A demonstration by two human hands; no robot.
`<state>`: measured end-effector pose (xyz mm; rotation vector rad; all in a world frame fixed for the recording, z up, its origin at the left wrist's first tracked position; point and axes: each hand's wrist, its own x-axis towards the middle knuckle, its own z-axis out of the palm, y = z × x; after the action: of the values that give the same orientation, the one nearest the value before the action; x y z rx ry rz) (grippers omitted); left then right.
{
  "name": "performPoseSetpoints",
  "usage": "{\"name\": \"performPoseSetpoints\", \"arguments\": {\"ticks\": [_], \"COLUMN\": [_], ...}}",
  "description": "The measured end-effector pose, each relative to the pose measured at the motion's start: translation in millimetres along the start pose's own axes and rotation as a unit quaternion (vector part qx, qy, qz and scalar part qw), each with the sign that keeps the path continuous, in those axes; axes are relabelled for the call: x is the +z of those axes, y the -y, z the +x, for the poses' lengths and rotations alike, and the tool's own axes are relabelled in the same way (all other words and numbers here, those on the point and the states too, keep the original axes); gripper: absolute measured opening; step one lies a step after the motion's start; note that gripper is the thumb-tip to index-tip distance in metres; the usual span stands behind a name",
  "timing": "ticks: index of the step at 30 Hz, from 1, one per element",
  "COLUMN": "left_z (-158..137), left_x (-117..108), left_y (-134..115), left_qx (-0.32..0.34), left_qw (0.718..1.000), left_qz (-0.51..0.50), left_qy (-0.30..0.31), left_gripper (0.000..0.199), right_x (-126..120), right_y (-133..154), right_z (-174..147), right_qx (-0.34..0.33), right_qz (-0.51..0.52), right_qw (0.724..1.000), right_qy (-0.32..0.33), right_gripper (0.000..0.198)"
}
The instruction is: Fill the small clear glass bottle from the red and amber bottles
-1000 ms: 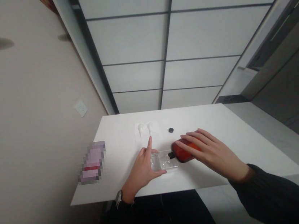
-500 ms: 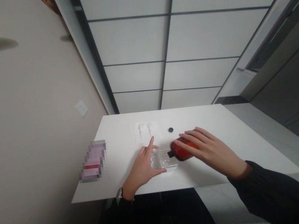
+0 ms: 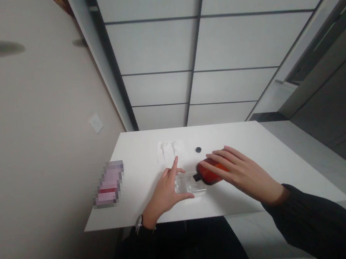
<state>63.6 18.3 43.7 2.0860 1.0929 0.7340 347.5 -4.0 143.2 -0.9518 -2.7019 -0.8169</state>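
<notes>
A clear divided box [image 3: 196, 189] rests near the front of the white table. My left hand [image 3: 165, 192] steadies its left end, thumb along the near side and fingers around the far side, index finger pointing forward. In my right hand [image 3: 237, 170] is an amber-red bottle [image 3: 208, 171], tipped left with its black neck over the box's right compartment. Whether liquid is running from the neck I cannot make out. A small black cap [image 3: 198, 149] lies on the table beyond the bottle.
Beyond my left hand, two small white objects [image 3: 164, 149] lie on a pale sheet. A blurred-out pink item [image 3: 110, 183] is at the table's left edge, beside the wall. The white table [image 3: 239, 134] ends near my lap.
The camera view has shifted very slightly. Both hands, the box and the tipped bottle keep nearly the same positions relative to one another.
</notes>
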Motion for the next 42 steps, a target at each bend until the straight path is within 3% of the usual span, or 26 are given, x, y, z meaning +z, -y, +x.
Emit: {"name": "performPoseSetpoints", "arguments": {"ticks": [17,36,42], "left_z": [2.0,3.1,-5.6], "left_x": [0.9,-5.5,-18.4], "left_y": [-3.1,-6.0,1.1], "left_qx": [-0.005,0.002,0.054], "left_qw": [0.999,0.999,0.996], "left_qz": [0.041,0.040,-0.014], "left_qy": [0.008,0.027,-0.063], "left_gripper": [0.129,0.120,0.107], "right_x": [0.2,-16.5,-19.2], "right_y": [-2.8,-1.9,-0.2], "right_z": [2.4,20.8,22.6], "right_qx": [-0.014,-0.032,-0.022], "right_qz": [-0.003,-0.031,0.007], "right_qw": [1.000,0.999,1.000], "right_qy": [0.000,0.003,0.020], "right_gripper": [0.054,0.048,0.053]}}
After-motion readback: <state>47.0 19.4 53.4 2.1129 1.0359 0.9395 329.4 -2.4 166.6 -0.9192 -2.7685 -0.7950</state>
